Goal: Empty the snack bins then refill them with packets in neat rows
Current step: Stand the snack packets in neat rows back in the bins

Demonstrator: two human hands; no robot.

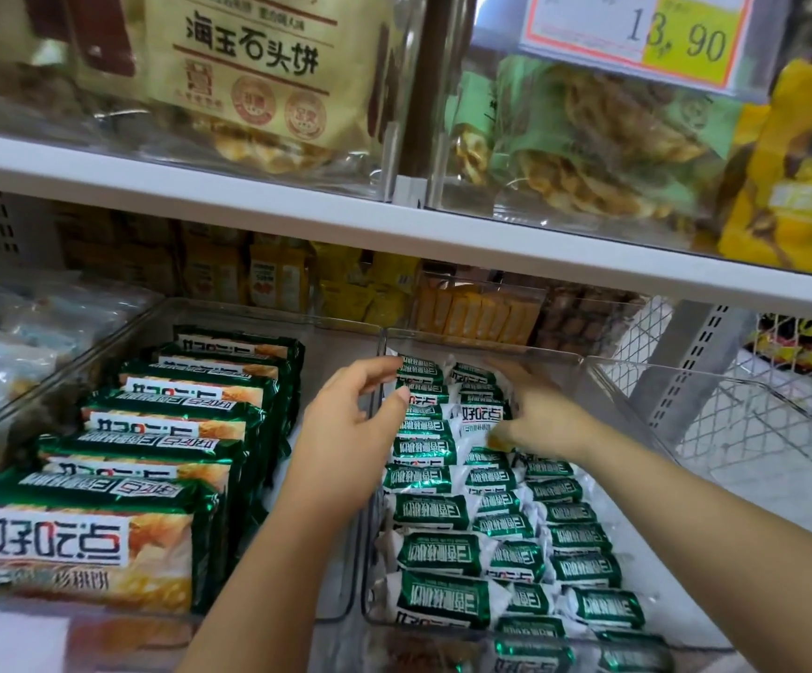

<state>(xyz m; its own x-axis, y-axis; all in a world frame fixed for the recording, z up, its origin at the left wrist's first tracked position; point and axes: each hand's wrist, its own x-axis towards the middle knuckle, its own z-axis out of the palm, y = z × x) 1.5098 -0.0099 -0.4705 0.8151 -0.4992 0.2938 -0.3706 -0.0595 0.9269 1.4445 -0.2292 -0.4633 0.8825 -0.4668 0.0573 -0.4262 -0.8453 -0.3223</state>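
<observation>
Packets stand in rows in the clear bin; at its 12 o'clock end your left grip touches them half-open, right grip presses flat-fingered, likely squaring rows (nothing held).

One wide-angle camera on the person's head looks forward and down, from close by, into the clear snack bins. The upper shelf crosses the view above them, slanting down to the right.

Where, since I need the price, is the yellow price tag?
In the head view it is at upper right: the price tag sits on the front of the clear bin on the upper shelf, above the right hand.
</observation>
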